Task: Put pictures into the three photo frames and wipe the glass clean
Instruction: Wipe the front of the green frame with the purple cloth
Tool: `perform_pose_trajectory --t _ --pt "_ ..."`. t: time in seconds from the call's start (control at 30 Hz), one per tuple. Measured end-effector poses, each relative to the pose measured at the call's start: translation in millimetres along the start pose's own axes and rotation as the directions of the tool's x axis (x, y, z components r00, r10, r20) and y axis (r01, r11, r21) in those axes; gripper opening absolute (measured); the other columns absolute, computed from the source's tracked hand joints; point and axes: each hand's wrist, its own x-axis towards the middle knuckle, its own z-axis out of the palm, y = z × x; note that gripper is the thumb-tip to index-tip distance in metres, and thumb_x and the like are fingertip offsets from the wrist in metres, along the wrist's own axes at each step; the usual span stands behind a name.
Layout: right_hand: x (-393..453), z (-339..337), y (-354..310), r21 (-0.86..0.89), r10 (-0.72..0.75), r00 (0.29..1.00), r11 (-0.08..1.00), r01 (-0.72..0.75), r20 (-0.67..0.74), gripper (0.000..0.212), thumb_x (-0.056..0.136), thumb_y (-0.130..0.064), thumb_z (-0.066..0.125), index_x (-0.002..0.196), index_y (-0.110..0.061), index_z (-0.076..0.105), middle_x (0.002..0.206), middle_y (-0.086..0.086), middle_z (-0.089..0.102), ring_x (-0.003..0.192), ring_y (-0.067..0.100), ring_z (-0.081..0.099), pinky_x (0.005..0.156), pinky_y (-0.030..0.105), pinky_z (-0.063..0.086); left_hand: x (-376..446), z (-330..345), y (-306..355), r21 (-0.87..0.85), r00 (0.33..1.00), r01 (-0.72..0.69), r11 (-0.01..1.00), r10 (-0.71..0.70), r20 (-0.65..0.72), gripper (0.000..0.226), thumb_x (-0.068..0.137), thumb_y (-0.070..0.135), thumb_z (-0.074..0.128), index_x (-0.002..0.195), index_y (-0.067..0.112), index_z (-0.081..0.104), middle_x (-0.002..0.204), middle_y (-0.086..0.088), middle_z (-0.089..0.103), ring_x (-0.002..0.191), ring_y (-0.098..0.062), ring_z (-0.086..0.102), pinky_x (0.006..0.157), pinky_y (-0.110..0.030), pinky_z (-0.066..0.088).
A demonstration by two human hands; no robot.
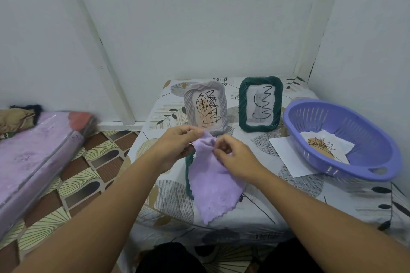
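A lilac cloth [213, 182] is pinched by both hands, left [175, 148] and right [235, 159]. Beyond them two frames, grey [206, 108] and green [259, 104], are filled; a third [188, 175], beneath, is judged unwiped.

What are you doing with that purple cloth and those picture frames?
A person is holding a purple cloth up by its top edge with the left hand and right hand. It hangs over a dark green frame lying on the table. Two more frames stand behind, a grey frame and a green frame, each with a scribbly picture inside. A purple basket holds another picture.
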Motion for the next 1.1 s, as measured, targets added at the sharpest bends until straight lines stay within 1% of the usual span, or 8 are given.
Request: perform_pose_trajectory --t 0.13,0.3,0.4,0.53,0.67,0.77,0.93,1.1 --pt "-1.0 -13.3 -1.1 0.03 0.05 0.991 0.998 -0.046 -0.121 0.005 0.1 -0.017 0.055 0.097 -0.021 0.053 0.087 0.001 0.063 0.068 0.01 0.051 0.063 0.018 0.042 -2.0 -15.4 -5.8 0.061 0.991 -0.019 0.998 0.027 -0.132 0.02 0.093 0.032 0.071 0.102 0.015 0.075 0.075 -0.001 0.064 0.056 -0.011 0.045 0.06 -0.024 0.04" --pt "-0.7 -24.4 -0.1 0.015 0.051 0.986 0.999 -0.049 -0.158 0.002 0.103 -0.022 0.054 0.103 -0.02 0.054 0.092 -0.003 0.06 0.07 -0.001 0.049 0.061 0.009 0.038 0.0 -18.4 -26.6 0.39 0.963 -0.01 0.921 0.114 -0.243 0.022 0.094 0.045 0.067 0.094 0.024 0.07 0.085 -0.002 0.07 0.068 -0.016 0.055 0.07 -0.034 0.049" --pt "0.4 -27.7 2.4 -0.031 0.046 0.99 0.998 -0.05 -0.132 0.017 0.099 -0.036 0.062 0.112 -0.025 0.059 0.094 -0.012 0.059 0.081 -0.003 0.052 0.066 0.013 0.036 6.4 -15.1 -40.1 0.541 0.954 -0.009 0.841 0.169 -0.247 0.018 0.096 0.044 0.063 0.096 0.027 0.068 0.084 0.002 0.067 0.067 -0.014 0.056 0.061 -0.031 0.044" --pt "2.7 -33.5 10.9 -0.192 0.034 0.999 0.98 -0.041 -0.037 0.049 0.081 -0.047 0.08 0.124 -0.032 0.061 0.112 -0.014 0.06 0.103 0.006 0.058 0.087 0.026 0.048 15.4 -14.4 -54.0 0.741 0.942 0.027 0.67 0.231 -0.242 0.032 0.1 0.043 0.056 0.124 0.022 0.064 0.101 0.002 0.062 0.096 -0.019 0.057 0.079 -0.035 0.045" --pt "6.8 -37.1 19.5 -0.382 -0.029 1.0 0.924 0.026 -0.004 0.019 0.088 -0.034 0.075 0.107 -0.035 0.073 0.108 -0.003 0.066 0.102 0.014 0.06 0.093 0.033 0.047 23.7 -17.8 -69.9 0.848 0.962 0.091 0.522 0.175 -0.211 0.05 0.101 0.052 0.046 0.146 0.031 0.049 0.133 -0.008 0.048 0.129 -0.031 0.036 0.109 -0.046 0.033" --pt "6.9 -38.1 19.2 -0.373 -0.071 0.997 0.926 0.052 -0.036 0.006 0.093 -0.031 0.07 0.097 -0.034 0.074 0.099 -0.003 0.062 0.093 0.011 0.057 0.08 0.025 0.039 25.2 -15.5 -74.4 0.89 0.967 0.059 0.453 0.194 -0.163 0.048 0.101 0.054 0.044 0.146 0.037 0.048 0.13 -0.005 0.046 0.124 -0.027 0.034 0.108 -0.042 0.033" --pt "10.0 -34.5 23.5 -0.376 -0.071 0.996 0.926 0.045 -0.056 0.011 0.095 -0.035 0.069 0.102 -0.03 0.075 0.102 -0.005 0.058 0.095 0.009 0.055 0.08 0.026 0.039 28.5 -15.9 -84.1 0.904 0.96 0.039 0.426 0.234 -0.152 0.045 0.1 0.055 0.046 0.141 0.037 0.052 0.124 -0.004 0.047 0.118 -0.026 0.035 0.104 -0.039 0.035" --pt "11.9 -28.2 23.6 -0.352 -0.103 0.994 0.933 0.081 -0.045 0.007 0.099 -0.031 0.062 0.097 -0.028 0.067 0.096 -0.011 0.064 0.091 0.008 0.059 0.082 0.033 0.048 27.4 -20.0 -91.2 0.938 0.962 -0.023 0.345 0.265 -0.074 0.048 0.103 0.054 0.036 0.149 0.042 0.038 0.144 0.004 0.044 0.121 -0.024 0.034 0.105 -0.042 0.035"
